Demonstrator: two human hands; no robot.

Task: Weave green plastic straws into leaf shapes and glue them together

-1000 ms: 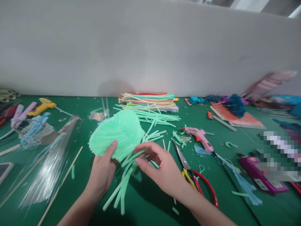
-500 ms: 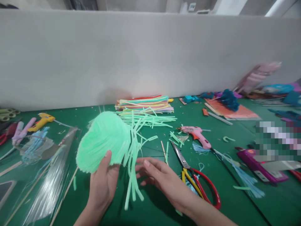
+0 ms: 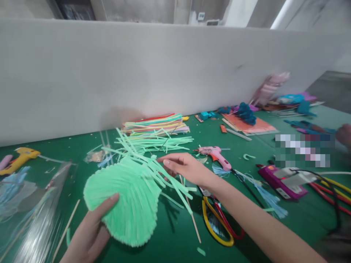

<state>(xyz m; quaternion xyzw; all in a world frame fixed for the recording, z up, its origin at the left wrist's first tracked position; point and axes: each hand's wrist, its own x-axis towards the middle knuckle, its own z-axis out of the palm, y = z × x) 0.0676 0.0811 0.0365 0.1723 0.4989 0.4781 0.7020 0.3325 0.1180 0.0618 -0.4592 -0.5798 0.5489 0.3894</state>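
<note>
My left hand [image 3: 94, 226] is closed on a light-green pipe-cleaner leaf [image 3: 128, 204], a broad, ribbed, rounded shape with its thumb on the face. From the leaf's upper side loose pipe-cleaner ends [image 3: 167, 175] fan out to the left and right. My right hand [image 3: 182, 166] is right by the point where these ends gather, fingers curled with thumb towards forefinger. Whatever lies in that pinch is too small to make out. Below the right forearm lie scissors [image 3: 219, 223] with red and yellow handles, their blades partly hidden.
Behind lie green pipe cleaners [image 3: 175, 141] and a multicoloured bundle [image 3: 156, 123]. A pink glue gun [image 3: 215, 155] and a purple power strip [image 3: 282, 182] are to the right, a yellow glue gun [image 3: 20, 160] to the left. Another person's hand [image 3: 344, 135] shows at the right edge.
The leaf has turned, so its loose ends now point up and right instead of down. My right hand has risen to the gathered ends. The view has shifted to the right.
</note>
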